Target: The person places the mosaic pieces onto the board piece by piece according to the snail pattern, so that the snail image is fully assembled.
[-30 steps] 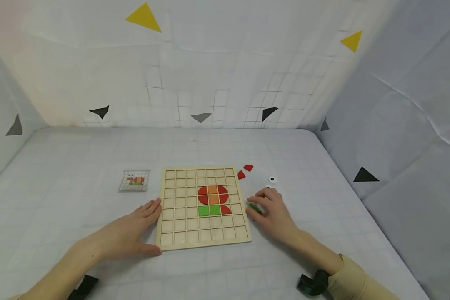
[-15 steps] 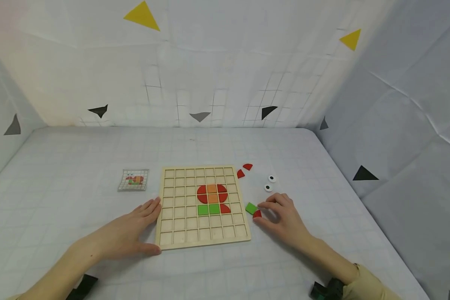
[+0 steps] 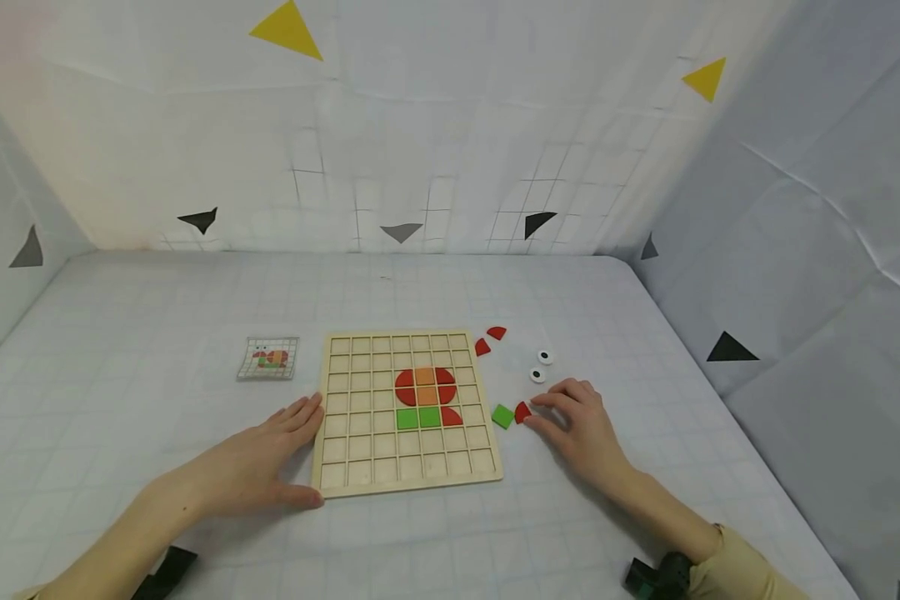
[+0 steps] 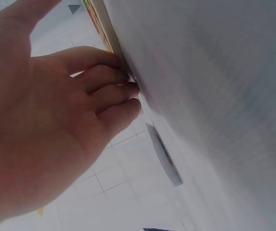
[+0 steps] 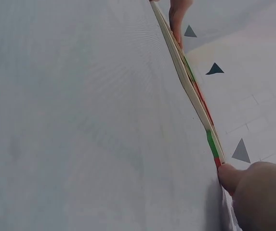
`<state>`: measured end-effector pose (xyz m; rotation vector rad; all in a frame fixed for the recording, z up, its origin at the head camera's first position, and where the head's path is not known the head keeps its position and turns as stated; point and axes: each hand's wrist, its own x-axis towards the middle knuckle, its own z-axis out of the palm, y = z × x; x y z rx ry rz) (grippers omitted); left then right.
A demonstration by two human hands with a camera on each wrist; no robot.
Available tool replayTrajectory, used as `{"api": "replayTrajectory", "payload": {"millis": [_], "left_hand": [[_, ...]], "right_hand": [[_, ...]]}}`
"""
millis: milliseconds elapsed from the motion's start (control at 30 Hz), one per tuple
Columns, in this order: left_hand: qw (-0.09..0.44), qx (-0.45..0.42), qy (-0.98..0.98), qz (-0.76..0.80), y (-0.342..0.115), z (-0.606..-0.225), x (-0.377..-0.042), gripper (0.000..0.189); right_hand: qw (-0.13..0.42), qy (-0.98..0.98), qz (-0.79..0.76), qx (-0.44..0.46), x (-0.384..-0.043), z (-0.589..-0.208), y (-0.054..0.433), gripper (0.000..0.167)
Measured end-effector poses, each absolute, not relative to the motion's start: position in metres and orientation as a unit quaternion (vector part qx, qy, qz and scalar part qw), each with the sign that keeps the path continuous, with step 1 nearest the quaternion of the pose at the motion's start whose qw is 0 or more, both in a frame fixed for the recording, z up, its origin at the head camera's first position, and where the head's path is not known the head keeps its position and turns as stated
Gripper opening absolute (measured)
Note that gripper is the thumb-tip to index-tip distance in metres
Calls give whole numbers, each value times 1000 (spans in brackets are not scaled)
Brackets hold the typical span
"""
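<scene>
Board [image 3: 411, 486]: wooden grid, flat on the white table [image 3: 157, 333] before me, coloured pieces [image 3: 426, 395] set in several cells.
Left hand [image 3: 258, 462]: my fingers lie released and relaxed, tips against the board's left edge.
Right hand [image 3: 583, 433]: my fingers bend beside the red quarter piece [image 3: 521, 412]; whether they pinch it, I cannot tell.
Green square [image 3: 503, 417]: between the board and that red piece.
Eye discs [image 3: 544, 357]: two, beyond my right hand.
Picture card [image 3: 268, 359]: left of the board.

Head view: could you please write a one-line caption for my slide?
Left hand against the board, right hand at a red piece beside a green tile.
</scene>
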<state>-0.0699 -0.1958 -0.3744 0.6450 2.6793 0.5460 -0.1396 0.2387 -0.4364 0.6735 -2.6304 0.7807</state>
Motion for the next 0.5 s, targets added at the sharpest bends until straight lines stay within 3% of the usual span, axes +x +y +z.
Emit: {"api": "replayTrajectory", "payload": {"millis": [500], "left_hand": [[168,227,939,196,-195,-373,-70,111]], "right_hand": [[153,-917,284,234,-141,-438,232,23]]}}
